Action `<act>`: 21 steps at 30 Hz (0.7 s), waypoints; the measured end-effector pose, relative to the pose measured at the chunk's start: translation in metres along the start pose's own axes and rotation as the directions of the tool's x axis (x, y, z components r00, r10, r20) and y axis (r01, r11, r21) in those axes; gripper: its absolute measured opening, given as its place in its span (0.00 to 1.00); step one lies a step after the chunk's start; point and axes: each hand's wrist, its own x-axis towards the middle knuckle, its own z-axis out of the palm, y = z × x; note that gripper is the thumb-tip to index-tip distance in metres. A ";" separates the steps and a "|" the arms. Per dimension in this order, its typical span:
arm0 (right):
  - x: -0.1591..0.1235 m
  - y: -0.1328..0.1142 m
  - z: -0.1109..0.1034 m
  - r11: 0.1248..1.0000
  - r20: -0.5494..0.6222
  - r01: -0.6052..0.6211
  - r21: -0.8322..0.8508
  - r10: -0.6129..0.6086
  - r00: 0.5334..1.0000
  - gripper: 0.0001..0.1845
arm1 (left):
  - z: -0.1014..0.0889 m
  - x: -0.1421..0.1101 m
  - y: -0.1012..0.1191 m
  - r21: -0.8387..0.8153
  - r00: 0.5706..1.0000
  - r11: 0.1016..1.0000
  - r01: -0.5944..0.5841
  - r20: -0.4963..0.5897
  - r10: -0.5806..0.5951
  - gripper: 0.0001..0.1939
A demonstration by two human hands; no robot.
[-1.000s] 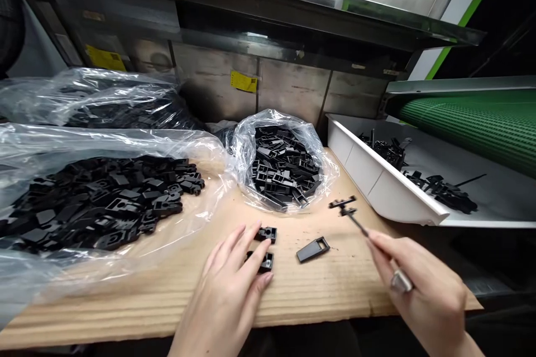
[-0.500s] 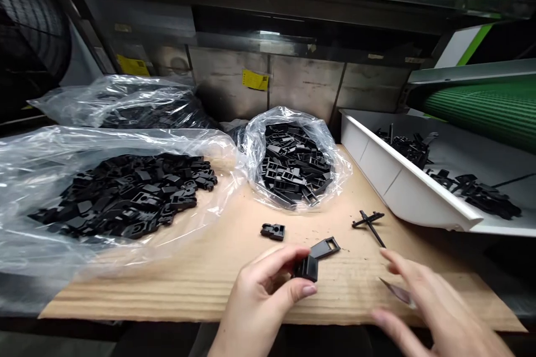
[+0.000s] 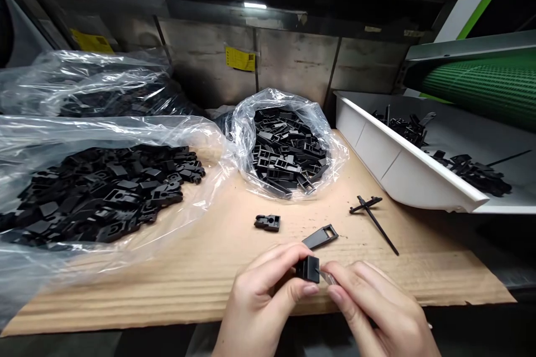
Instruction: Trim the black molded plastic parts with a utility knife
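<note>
My left hand (image 3: 263,298) pinches a small black plastic part (image 3: 310,269) between thumb and fingers above the front of the cardboard. Close on its right, my right hand (image 3: 379,307) is closed on a small pointed knife blade (image 3: 328,277), mostly covered by the fingers. The blade's tip is at the part's right side; I cannot tell whether it touches. Just behind the fingers lies a flat black piece with a square opening (image 3: 321,236). Another small black part (image 3: 268,222) lies farther left, and a black cross-shaped stem piece (image 3: 374,220) rests to the right.
Cardboard (image 3: 226,290) covers the work surface. An open clear bag (image 3: 335,164) of black parts stands at the back middle. A large bag (image 3: 213,178) with many more spreads at left. On the right, a white tray (image 3: 402,175) holds black pieces below a green ribbed belt (image 3: 481,86).
My right hand has moved left with the blade, bringing its tip up to the part in my left hand. The camera view has shifted slightly.
</note>
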 end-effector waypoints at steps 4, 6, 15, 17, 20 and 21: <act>0.003 0.010 -0.009 0.998 -0.031 0.006 -0.066 -0.008 0.999 0.13 | -0.002 0.001 -0.001 0.025 1.000 1.000 0.006 0.020 -0.006 0.09; 0.004 0.010 -0.015 1.000 0.008 0.019 0.002 -0.019 1.000 0.13 | -0.002 0.002 -0.002 0.048 1.000 0.999 -0.013 0.014 0.012 0.10; 0.009 -0.006 -0.003 0.956 0.004 -0.160 0.245 0.164 0.987 0.07 | -0.002 -0.001 -0.005 0.076 0.989 0.986 -0.148 0.037 0.145 0.18; 0.011 -0.007 -0.001 0.942 0.040 -0.181 0.282 0.177 0.983 0.08 | -0.003 -0.002 -0.005 0.063 0.986 0.984 -0.165 0.030 0.164 0.19; 0.010 -0.006 0.001 0.924 0.063 -0.185 0.334 0.174 0.983 0.08 | -0.002 -0.002 -0.005 0.046 0.985 0.984 -0.174 0.022 0.173 0.21; 0.009 -0.006 0.003 0.922 0.068 -0.185 0.339 0.172 0.983 0.08 | -0.002 -0.001 -0.005 0.041 0.985 0.984 -0.175 0.022 0.174 0.21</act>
